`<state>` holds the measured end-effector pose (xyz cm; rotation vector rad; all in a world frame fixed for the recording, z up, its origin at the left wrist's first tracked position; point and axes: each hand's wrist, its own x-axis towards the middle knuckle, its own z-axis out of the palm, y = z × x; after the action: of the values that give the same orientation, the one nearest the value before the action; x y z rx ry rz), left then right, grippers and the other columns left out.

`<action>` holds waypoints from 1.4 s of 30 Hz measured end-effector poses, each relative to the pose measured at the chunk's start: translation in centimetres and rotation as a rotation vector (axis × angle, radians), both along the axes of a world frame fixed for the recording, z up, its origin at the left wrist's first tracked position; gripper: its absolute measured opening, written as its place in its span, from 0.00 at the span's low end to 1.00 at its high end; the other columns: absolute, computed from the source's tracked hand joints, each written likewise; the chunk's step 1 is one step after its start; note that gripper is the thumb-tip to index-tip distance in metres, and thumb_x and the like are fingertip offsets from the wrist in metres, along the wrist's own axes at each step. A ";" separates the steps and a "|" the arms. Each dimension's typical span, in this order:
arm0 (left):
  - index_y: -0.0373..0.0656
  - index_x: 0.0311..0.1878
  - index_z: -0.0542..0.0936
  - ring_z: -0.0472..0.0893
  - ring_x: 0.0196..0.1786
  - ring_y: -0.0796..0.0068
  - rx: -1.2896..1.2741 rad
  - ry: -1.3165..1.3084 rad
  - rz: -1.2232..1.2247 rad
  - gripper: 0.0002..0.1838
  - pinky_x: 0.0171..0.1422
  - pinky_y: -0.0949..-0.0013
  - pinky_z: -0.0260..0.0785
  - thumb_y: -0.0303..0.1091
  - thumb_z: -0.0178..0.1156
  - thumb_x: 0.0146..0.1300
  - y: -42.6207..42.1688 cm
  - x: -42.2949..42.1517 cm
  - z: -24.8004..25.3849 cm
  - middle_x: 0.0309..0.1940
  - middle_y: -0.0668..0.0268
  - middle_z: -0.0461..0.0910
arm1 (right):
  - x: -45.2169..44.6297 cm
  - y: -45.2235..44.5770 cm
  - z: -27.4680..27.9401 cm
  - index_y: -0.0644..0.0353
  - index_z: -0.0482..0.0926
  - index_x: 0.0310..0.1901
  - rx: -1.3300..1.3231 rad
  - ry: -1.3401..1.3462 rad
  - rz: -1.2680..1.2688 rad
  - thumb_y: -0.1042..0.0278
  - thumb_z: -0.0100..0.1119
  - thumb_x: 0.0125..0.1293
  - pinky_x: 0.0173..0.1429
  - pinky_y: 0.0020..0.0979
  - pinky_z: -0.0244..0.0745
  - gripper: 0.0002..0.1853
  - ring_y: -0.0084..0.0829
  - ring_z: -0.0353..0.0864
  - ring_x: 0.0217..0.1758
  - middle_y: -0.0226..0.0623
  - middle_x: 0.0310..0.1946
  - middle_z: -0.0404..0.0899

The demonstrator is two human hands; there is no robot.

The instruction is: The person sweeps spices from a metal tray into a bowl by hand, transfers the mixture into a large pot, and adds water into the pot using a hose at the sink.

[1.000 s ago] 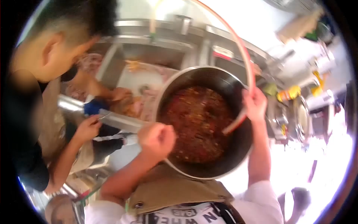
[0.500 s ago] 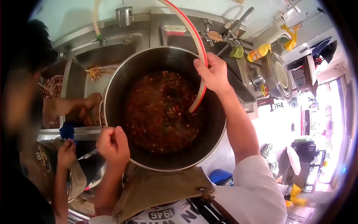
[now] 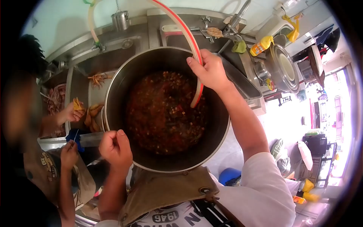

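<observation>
In front of me stands a large metal pot [image 3: 117, 81] holding dark red-brown liquid [image 3: 162, 113] with bits of chilli and seeds floating in it. My right hand [image 3: 211, 72] is closed around a hose [image 3: 180, 23], clear with a red stripe, over the pot's far right side. The hose's open end hangs inside, just above or at the liquid; which one I cannot tell. My left hand [image 3: 116, 149] is closed in a fist, thumb up, against the pot's near-left rim. What its curled fingers hold, if anything, is hidden.
To the left, a co-worker's hand [image 3: 73, 111] holds a yellowish piece near a steel sink [image 3: 81, 72] with chicken feet [image 3: 99, 80] in it. Their other hand [image 3: 69, 153] pinches something thin. A faucet [image 3: 238, 17] stands behind; metal basins [image 3: 278, 70] lean at right.
My right hand and the hose end have shifted slightly left and up. The co-worker's far hand has drawn back from the pot and now holds a yellowish piece. My left hand stays at the rim.
</observation>
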<state>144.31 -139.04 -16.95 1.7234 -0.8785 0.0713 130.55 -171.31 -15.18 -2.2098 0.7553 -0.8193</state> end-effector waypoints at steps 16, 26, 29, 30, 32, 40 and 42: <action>0.39 0.35 0.74 0.74 0.36 0.65 0.082 -0.191 0.014 0.08 0.42 0.66 0.66 0.17 0.62 0.58 0.1 0.4 0.0 0.34 0.61 0.75 | 0.6 2.4 1.3 0.63 0.76 0.39 -0.179 -0.064 0.041 0.60 0.67 0.64 0.32 0.45 0.78 0.14 0.54 0.82 0.27 0.50 0.23 0.79; 0.40 0.43 0.85 0.75 0.35 0.64 0.148 -0.238 0.023 0.10 0.42 0.63 0.67 0.18 0.66 0.58 -0.4 0.0 0.7 0.30 0.62 0.79 | 6.9 3.7 5.8 0.64 0.71 0.32 -0.285 -0.207 0.149 0.62 0.67 0.64 0.28 0.41 0.72 0.16 0.46 0.79 0.22 0.46 0.21 0.75; 0.40 0.43 0.85 0.74 0.33 0.66 0.135 -0.235 0.026 0.09 0.41 0.64 0.65 0.19 0.66 0.59 -0.4 0.0 0.4 0.26 0.64 0.77 | 9.4 3.7 4.7 0.64 0.70 0.31 -0.342 -0.200 0.169 0.60 0.67 0.63 0.30 0.45 0.73 0.17 0.54 0.78 0.25 0.48 0.22 0.75; 0.40 0.43 0.85 0.73 0.32 0.66 0.132 -0.245 0.019 0.09 0.40 0.65 0.65 0.20 0.67 0.59 -0.2 0.0 0.2 0.24 0.65 0.76 | 9.8 4.2 4.4 0.64 0.70 0.31 -0.311 -0.199 0.185 0.59 0.67 0.63 0.31 0.45 0.73 0.18 0.55 0.78 0.26 0.49 0.22 0.75; 0.40 0.42 0.85 0.71 0.30 0.67 0.141 -0.278 0.003 0.09 0.39 0.66 0.64 0.20 0.67 0.59 0.1 -0.1 0.0 0.22 0.67 0.75 | 9.8 5.5 4.4 0.64 0.69 0.31 -0.176 -0.134 0.237 0.57 0.67 0.63 0.34 0.47 0.73 0.20 0.58 0.78 0.29 0.50 0.23 0.76; 0.40 0.42 0.85 0.68 0.28 0.70 0.186 -0.257 0.028 0.08 0.38 0.68 0.63 0.19 0.66 0.59 0.0 -0.2 0.1 0.20 0.69 0.72 | 10.0 7.6 2.5 0.65 0.71 0.32 0.185 -0.017 0.607 0.57 0.67 0.62 0.37 0.40 0.73 0.19 0.44 0.79 0.32 0.47 0.26 0.78; 0.40 0.42 0.85 0.68 0.27 0.70 0.191 -0.292 0.031 0.09 0.37 0.68 0.63 0.19 0.66 0.59 -0.1 -0.3 0.4 0.20 0.68 0.71 | 10.0 7.3 2.2 0.65 0.75 0.32 0.311 0.087 0.809 0.58 0.68 0.61 0.34 0.35 0.71 0.17 0.33 0.75 0.28 0.39 0.24 0.77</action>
<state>143.98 -139.09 -16.58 1.9358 -1.1013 0.2732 140.53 -164.03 -12.94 -2.0060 -0.0195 -0.1822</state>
